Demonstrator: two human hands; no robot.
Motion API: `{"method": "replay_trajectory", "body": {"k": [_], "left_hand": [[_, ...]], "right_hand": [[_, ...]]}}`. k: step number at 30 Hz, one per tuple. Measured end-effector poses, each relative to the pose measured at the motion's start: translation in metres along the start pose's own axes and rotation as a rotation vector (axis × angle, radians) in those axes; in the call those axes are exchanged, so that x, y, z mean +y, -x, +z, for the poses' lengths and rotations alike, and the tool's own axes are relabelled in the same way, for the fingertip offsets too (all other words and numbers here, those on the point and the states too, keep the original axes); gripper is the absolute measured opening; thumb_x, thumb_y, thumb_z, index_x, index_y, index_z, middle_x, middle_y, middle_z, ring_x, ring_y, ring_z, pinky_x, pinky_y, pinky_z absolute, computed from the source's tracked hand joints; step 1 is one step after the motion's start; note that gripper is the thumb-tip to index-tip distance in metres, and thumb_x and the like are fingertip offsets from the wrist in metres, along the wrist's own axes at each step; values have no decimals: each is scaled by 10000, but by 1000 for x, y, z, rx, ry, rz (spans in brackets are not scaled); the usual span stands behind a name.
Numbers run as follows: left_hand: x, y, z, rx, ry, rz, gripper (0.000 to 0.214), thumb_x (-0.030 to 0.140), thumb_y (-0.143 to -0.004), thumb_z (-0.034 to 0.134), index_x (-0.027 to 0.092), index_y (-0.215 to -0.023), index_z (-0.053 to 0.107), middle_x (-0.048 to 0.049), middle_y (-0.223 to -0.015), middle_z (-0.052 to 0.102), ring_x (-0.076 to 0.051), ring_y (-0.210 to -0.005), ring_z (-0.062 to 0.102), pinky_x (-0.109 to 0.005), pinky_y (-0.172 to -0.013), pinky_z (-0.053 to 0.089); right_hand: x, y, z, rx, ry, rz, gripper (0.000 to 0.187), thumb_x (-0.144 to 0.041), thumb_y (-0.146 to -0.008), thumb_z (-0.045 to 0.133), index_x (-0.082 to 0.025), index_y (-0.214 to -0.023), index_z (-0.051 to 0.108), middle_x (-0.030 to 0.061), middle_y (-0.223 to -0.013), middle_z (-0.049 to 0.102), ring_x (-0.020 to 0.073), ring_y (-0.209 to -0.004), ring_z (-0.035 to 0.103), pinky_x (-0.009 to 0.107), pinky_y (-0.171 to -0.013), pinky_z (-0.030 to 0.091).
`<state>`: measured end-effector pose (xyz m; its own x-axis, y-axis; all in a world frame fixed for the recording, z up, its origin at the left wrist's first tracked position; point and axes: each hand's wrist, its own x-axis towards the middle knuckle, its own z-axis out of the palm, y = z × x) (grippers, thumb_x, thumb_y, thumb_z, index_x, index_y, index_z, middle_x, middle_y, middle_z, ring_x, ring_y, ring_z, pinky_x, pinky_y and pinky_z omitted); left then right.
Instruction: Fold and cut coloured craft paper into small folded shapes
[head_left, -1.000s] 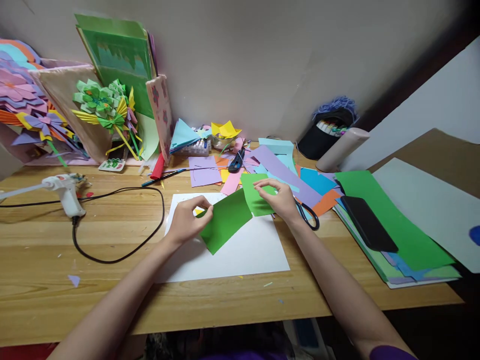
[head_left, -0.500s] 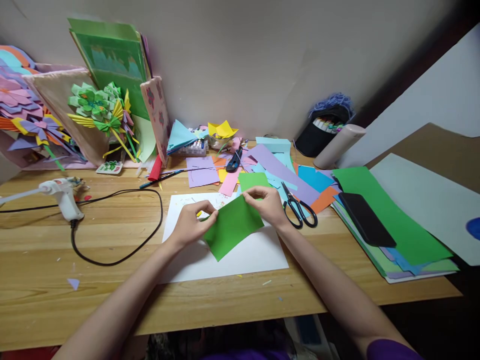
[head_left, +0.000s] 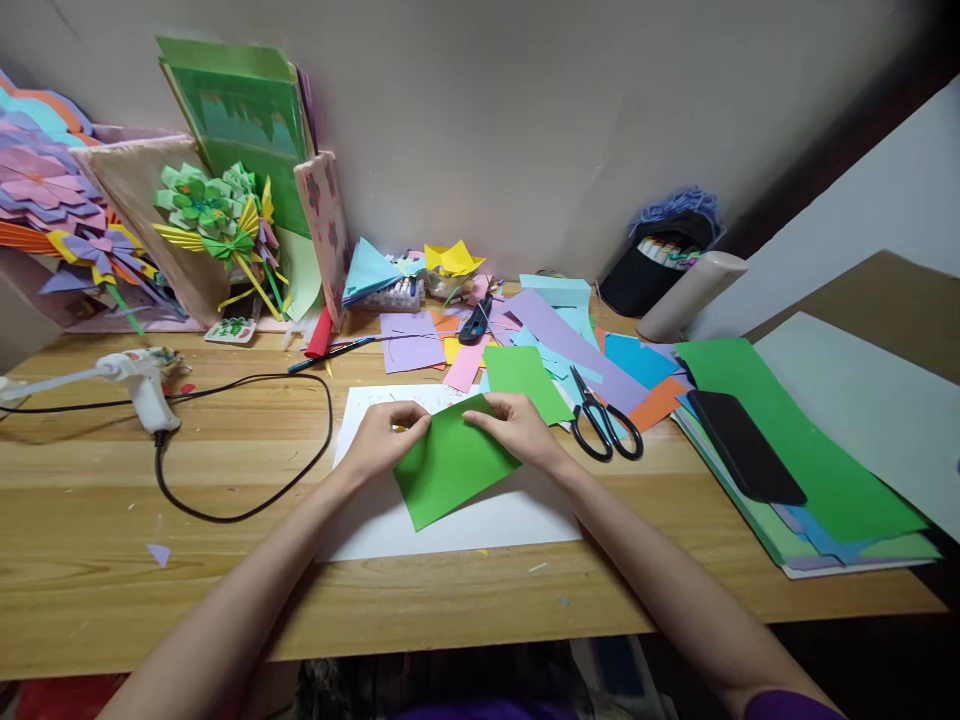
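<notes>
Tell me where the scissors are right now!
In the head view, the scissors lie right of centre, between the right hand and the black phone.

Green paper [head_left: 454, 465], white sheet [head_left: 517, 515]

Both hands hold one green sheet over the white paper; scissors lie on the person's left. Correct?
Not the scissors: the head view shows them on the person's right. The left hand and right hand do hold one green sheet over the white paper.
</notes>
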<state>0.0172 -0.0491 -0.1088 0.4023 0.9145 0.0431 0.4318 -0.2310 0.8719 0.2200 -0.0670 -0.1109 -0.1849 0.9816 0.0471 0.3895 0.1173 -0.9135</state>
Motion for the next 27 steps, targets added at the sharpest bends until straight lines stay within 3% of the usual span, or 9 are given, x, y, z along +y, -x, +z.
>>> {"method": "replay_trajectory", "body": {"k": [3, 8, 11, 16, 18, 21, 23, 25, 27], "left_hand": [[-2, -1, 0, 10, 5, -21, 182, 269, -704, 500, 130, -647, 602, -25, -647, 630, -141, -638, 571, -236, -633, 442], [-2, -3, -6, 69, 9, -24, 173, 262, -684, 509, 127, -633, 604, -30, -637, 629, -140, -624, 575, -237, -622, 448], [-8, -4, -14, 104, 21, -45, 174, 267, -686, 527, 123, -640, 614, -44, -653, 646, -149, -635, 598, -259, -655, 464], [-21, -11, -21, 302, 189, -151, 281, 378, -695, 567, 105, -721, 630, -72, -665, 655, -183, -659, 625, -309, -668, 490], [-21, -12, -16, 244, 329, -173, 394, 470, -707, 547, 97, -789, 642, -89, -705, 669, -193, -690, 634, -329, -701, 493], [-11, -8, -2, -35, 532, -226, 512, 563, -715, 505, 93, -857, 651, -119, -798, 686, -209, -764, 641, -349, -766, 485], [-4, -3, 6, -148, 569, -251, 485, 523, -666, 598, 100, -898, 648, -123, -872, 686, -219, -818, 635, -348, -788, 481], [0, 0, 12, -130, 583, -272, 480, 455, -614, 679, 106, -941, 634, -120, -914, 682, -227, -831, 634, -351, -776, 487], [-3, 1, 13, -28, 614, -275, 473, 429, -608, 693, 103, -943, 625, -116, -917, 681, -227, -823, 636, -352, -761, 493]], "right_hand": [[-2, 0, 0, 103, -3, 8, 338, -421, -718, 567, -148, -530, 498, -37, -514, 453, 89, -506, 413, 205, -466, 309], [3, -5, -18, 139, -207, 114, 309, -444, -667, 617, -136, -679, 607, -4, -601, 579, 115, -516, 494, 220, -464, 363], [8, -7, -34, 231, -273, 132, 307, -431, -628, 660, -133, -693, 625, 8, -624, 619, 131, -531, 539, 234, -486, 401], [16, -10, -45, 420, -404, 162, 342, -413, -603, 687, -129, -788, 640, 33, -692, 664, 171, -615, 607, 276, -578, 473], [18, -10, -39, 451, -402, 157, 346, -431, -623, 667, -137, -802, 630, 34, -689, 663, 185, -643, 617, 289, -589, 487], [20, -10, -26, 479, -345, 119, 365, -464, -666, 619, -154, -858, 601, 31, -699, 656, 190, -666, 618, 289, -579, 497], [21, -10, -18, 492, -333, 97, 386, -476, -682, 599, -165, -909, 563, 24, -702, 645, 182, -650, 614, 282, -557, 497], [21, -9, -11, 479, -350, 99, 419, -479, -683, 598, -174, -957, 510, 12, -682, 629, 175, -608, 607, 284, -533, 497], [21, -8, -6, 450, -352, 121, 467, -474, -683, 602, -176, -1009, 447, 10, -680, 620, 177, -587, 606, 300, -532, 503]]}}
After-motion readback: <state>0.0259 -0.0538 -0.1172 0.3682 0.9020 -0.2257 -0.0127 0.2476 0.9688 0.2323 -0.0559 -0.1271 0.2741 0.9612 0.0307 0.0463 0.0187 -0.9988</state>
